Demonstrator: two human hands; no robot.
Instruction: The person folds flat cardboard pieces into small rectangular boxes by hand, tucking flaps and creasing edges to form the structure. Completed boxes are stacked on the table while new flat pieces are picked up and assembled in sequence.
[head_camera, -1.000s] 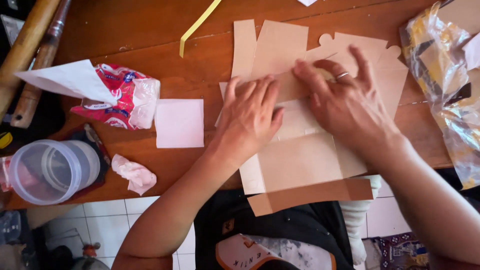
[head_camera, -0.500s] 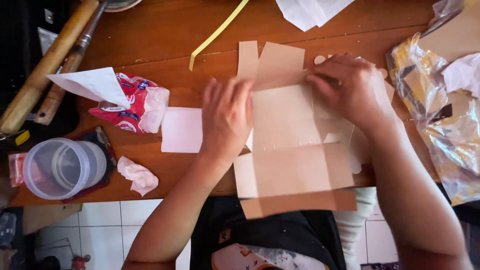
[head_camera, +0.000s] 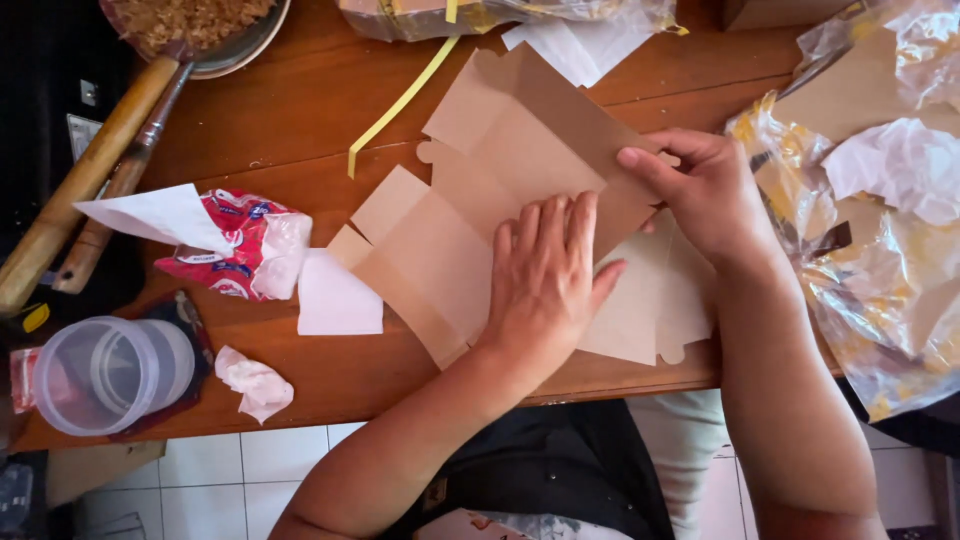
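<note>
Head camera looked straight down on a brown wooden desk (head_camera: 300, 120), where a flat cut-out sheet of brown cardboard (head_camera: 480, 215) with flaps and fold lines lay near the front edge, turned at an angle. The left hand (head_camera: 545, 280) lay flat on the middle of the cardboard, palm down and fingers spread, pressing it to the desk without gripping anything. The right hand (head_camera: 700, 195) was just beside it, pinching the far right part of the cardboard between thumb and fingers, and that panel stood lifted off the desk along a fold. Left of the cardboard lay a small white square of paper (head_camera: 338, 300), touching its edge, and beside that a red and white printed packet (head_camera: 235, 255) with a white paper cone (head_camera: 155, 215) resting on it. Nearer the front left corner sat a clear plastic tub (head_camera: 105, 375) and a crumpled white tissue (head_camera: 255, 383). A yellow strip (head_camera: 400, 105) ran diagonally across the desk beyond the cardboard. Two wooden handles (head_camera: 85, 190) leaned in from the far left, next to a round dish (head_camera: 225, 50) filled with something brown and shredded. Crinkled clear plastic bags (head_camera: 880, 300) with brown card and white paper inside covered the right end of the desk, well apart from the left hand.
</note>
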